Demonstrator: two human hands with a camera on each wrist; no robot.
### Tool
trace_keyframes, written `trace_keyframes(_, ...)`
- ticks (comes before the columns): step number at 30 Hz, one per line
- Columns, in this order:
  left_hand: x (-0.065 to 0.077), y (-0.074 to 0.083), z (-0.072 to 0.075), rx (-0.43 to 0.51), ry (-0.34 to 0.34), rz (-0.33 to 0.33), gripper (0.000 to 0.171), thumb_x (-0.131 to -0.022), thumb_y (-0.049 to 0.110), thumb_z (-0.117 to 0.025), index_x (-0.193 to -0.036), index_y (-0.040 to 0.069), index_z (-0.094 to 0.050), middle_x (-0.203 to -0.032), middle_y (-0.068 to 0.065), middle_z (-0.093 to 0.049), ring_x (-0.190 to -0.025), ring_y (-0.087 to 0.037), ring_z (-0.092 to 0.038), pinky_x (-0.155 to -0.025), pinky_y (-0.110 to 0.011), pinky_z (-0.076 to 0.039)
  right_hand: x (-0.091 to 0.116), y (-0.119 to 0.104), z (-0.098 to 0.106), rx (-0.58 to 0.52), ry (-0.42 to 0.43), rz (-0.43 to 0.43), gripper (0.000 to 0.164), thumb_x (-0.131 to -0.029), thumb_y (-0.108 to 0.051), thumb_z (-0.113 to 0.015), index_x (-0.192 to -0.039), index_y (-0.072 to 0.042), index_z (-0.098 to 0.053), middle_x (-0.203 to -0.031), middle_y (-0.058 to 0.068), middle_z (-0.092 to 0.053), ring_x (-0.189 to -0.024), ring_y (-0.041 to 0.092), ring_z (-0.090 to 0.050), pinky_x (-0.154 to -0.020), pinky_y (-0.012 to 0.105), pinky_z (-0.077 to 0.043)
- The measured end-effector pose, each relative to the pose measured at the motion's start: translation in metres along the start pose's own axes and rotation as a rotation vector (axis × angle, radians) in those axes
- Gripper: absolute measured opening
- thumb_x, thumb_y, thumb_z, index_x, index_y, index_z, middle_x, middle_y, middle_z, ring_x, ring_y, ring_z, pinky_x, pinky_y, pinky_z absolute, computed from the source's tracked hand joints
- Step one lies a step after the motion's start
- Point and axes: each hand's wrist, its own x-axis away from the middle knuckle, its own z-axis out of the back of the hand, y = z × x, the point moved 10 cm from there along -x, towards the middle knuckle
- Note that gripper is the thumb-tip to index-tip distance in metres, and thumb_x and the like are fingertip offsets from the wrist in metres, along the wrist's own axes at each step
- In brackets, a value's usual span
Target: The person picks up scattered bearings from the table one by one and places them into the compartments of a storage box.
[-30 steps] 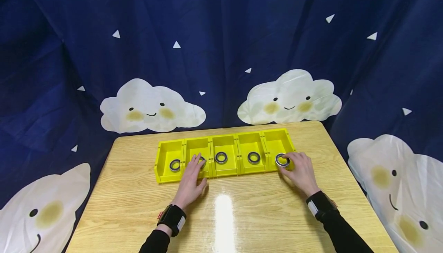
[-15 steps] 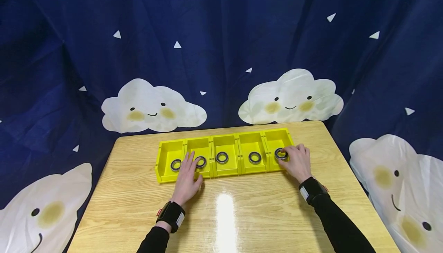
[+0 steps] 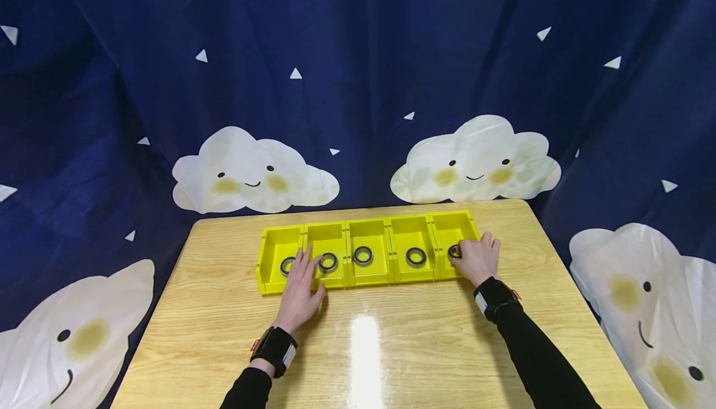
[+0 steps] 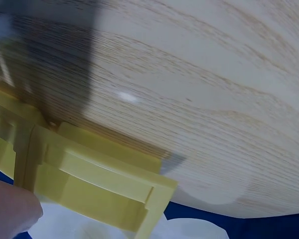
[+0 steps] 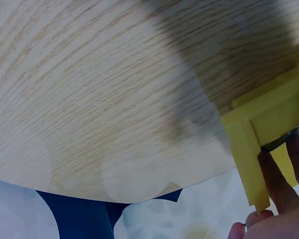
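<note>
A joined row of yellow bins stands on the table, one ball bearing in each. My right hand reaches into the rightmost bin and pinches its ball bearing, partly hidden behind the fingers. In the right wrist view, the bearing's dark edge shows at the fingertips inside the yellow wall. My left hand lies with extended fingers over the divider between the two leftmost bins. Beside it are one bearing and, partly covered, another. The left wrist view shows one fingertip by the bin.
Two more bearings lie in the middle bin and the bin right of it. The wooden table extends in front of the row. A dark blue curtain with cloud faces hangs behind and at both sides.
My right hand has brought its bearing down and slightly left into the rightmost bin. The left hand has shifted slightly left, uncovering more of the second bin's bearing. The head view has shifted slightly.
</note>
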Motion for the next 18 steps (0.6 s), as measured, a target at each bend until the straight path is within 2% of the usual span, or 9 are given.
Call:
trace_keyframes(2, -0.001, 0.000, 0.000, 0.006, 0.013, -0.004, 0.062, -0.084, 0.010, -0.069, -0.141, 0.008, -0.045, -0.159, -0.017, -0.024, -0.149, -0.035, -0.015, -0.118, -0.057, -0.021, -0.001, 0.001, -0.001, 0.013, -0.011, 0.000, 0.030, -0.076, -0.027, -0.079, -0.060, -0.012, -0.059, -0.060, 0.008, -0.053, -0.086, 0.038, -0.034, -0.077, 0.052, -0.022)
trace_keyframes(5, -0.001, -0.001, 0.001, 0.011, 0.027, -0.009, 0.062, -0.083, 0.009, -0.069, -0.140, 0.006, -0.046, -0.158, -0.018, -0.025, -0.149, -0.037, -0.016, -0.117, -0.058, -0.021, -0.001, 0.001, -0.002, 0.018, -0.004, 0.019, 0.023, -0.078, -0.027, -0.078, -0.069, -0.010, -0.066, -0.067, 0.010, -0.060, -0.087, 0.038, -0.035, -0.079, 0.053, -0.023)
trace_keyframes(10, 0.001, -0.006, 0.005, 0.021, 0.035, 0.002, 0.062, -0.083, 0.010, -0.068, -0.140, 0.005, -0.045, -0.159, -0.017, -0.023, -0.148, -0.039, -0.016, -0.117, -0.059, -0.021, 0.008, 0.005, 0.005, -0.068, 0.106, 0.072, 0.019, -0.078, -0.021, -0.078, -0.089, -0.007, -0.073, -0.087, 0.015, -0.072, -0.091, 0.037, -0.037, -0.084, 0.056, -0.024)
trace_keyframes(14, 0.004, -0.015, 0.010, 0.018, 0.028, 0.031, 0.062, -0.084, 0.010, -0.068, -0.141, 0.005, -0.043, -0.160, -0.017, -0.022, -0.149, -0.037, -0.013, -0.119, -0.056, -0.018, 0.022, 0.008, 0.014, -0.171, 0.212, 0.117, 0.021, -0.078, -0.018, -0.078, -0.094, -0.006, -0.072, -0.105, 0.019, -0.070, -0.095, 0.037, -0.040, -0.087, 0.058, -0.026)
trace_keyframes(18, 0.005, -0.026, 0.019, 0.012, 0.040, 0.059, 0.062, -0.083, 0.009, -0.068, -0.140, 0.004, -0.043, -0.159, -0.018, -0.022, -0.149, -0.038, -0.013, -0.119, -0.055, -0.016, 0.037, 0.012, 0.019, -0.251, 0.265, 0.162, 0.032, -0.079, -0.015, -0.075, -0.108, -0.003, -0.068, -0.129, 0.024, -0.058, -0.111, 0.040, -0.043, -0.089, 0.056, -0.030)
